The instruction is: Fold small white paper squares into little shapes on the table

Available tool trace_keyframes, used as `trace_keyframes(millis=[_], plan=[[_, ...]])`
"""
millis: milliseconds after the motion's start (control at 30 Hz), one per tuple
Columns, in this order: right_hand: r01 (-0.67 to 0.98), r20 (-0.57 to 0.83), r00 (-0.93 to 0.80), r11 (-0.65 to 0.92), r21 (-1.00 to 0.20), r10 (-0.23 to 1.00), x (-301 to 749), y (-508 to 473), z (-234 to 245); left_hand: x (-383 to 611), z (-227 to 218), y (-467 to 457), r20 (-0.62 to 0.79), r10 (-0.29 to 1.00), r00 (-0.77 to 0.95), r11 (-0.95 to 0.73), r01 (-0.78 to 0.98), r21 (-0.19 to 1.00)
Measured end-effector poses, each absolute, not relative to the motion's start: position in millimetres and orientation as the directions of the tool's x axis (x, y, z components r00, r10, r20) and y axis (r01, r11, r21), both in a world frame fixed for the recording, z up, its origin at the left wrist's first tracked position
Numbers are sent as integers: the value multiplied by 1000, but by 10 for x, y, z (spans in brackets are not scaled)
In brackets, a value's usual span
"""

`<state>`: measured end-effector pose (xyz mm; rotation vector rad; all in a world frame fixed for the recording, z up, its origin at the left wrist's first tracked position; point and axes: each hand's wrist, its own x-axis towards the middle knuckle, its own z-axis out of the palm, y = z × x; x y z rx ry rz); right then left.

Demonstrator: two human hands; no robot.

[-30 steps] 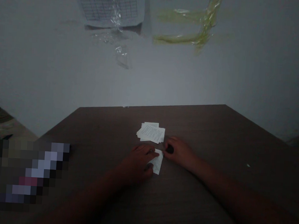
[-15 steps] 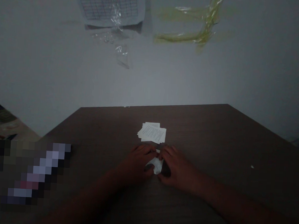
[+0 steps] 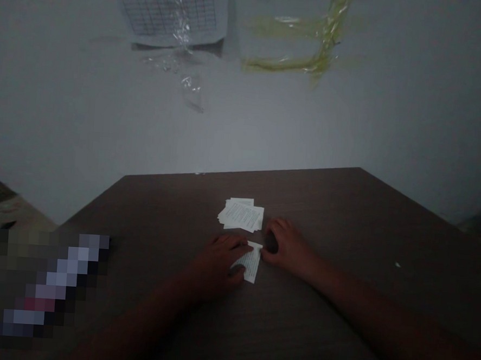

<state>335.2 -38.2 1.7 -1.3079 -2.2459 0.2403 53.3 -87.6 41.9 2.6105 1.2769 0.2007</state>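
A small sheet of printed paper [image 3: 252, 267] lies on the dark brown table. My left hand [image 3: 221, 267] rests over its left part, fingers stretched out and thumb apart, covering that side. Just right of the paper is my right hand [image 3: 288, 247], fingers curved with a gap between them and the thumb. Its thumb tip is by the paper's upper right corner; whether it touches is unclear. Beyond the hands sits a loose pile of similar printed paper pieces [image 3: 242, 215], fanned at different angles.
The table [image 3: 324, 201] meets a pale wall [image 3: 276, 128] that bears a taped grid sheet [image 3: 165, 12] and yellowed tape [image 3: 288, 66]. A pixelated object [image 3: 61, 275] is at the left. A tiny white scrap [image 3: 397, 264] lies at the right.
My right hand has moved off the paper, away from me and slightly right, uncovering the paper's right edge. My left hand stays over the sheet. The whole view has shifted slightly.
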Motion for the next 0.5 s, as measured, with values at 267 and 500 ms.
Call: trace_keyframes(millis=[267, 500], plan=[[662, 339, -486, 593, -458, 805, 3287, -543, -6, 523, 392, -862, 21, 786, 618, -602, 756, 257], [743, 310, -349, 463, -483, 884, 3357, -238, 3, 533, 443, -885, 38, 784, 620, -605, 748, 273]])
